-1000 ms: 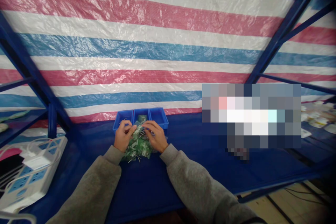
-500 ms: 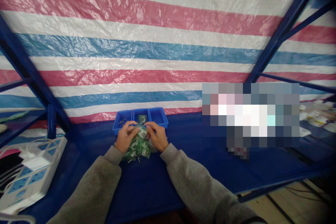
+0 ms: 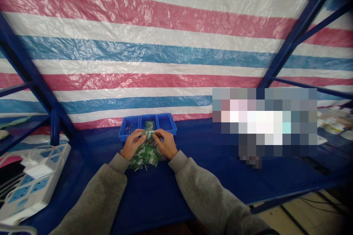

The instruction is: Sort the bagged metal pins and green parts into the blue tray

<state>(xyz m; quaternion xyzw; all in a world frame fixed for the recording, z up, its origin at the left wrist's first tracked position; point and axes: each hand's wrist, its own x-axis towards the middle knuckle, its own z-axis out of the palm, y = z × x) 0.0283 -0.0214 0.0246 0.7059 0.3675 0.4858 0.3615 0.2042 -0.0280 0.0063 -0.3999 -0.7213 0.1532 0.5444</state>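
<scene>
Between the fingertips of my left hand (image 3: 133, 144) and my right hand (image 3: 166, 144) is a small green-and-clear plastic packet (image 3: 149, 134). Both hands are closed, thumb against fingers, at its two sides. Under and between them lies a heap of similar green packets (image 3: 149, 156), with thin metal pieces (image 3: 142, 166) at its near edge. Just beyond my fingers stands a blue three-part tray (image 3: 171, 130). Small metal pieces (image 3: 129, 128) lie in its left compartment and a green packet (image 3: 149, 125) in the middle one. The held packet's printing is too small to read.
A white power strip (image 3: 41, 191) with a white plug and cables (image 3: 41, 167) lies at the left. Blue frame posts (image 3: 286, 55) rise on both sides of a striped plastic sheet (image 3: 165, 51). A blurred-out patch covers the right part of the blue table (image 3: 220, 176).
The packet between my hands has been lowered and turned, and now shows greener and flatter. My fingertips have dropped slightly, uncovering more of the tray's middle compartment.
</scene>
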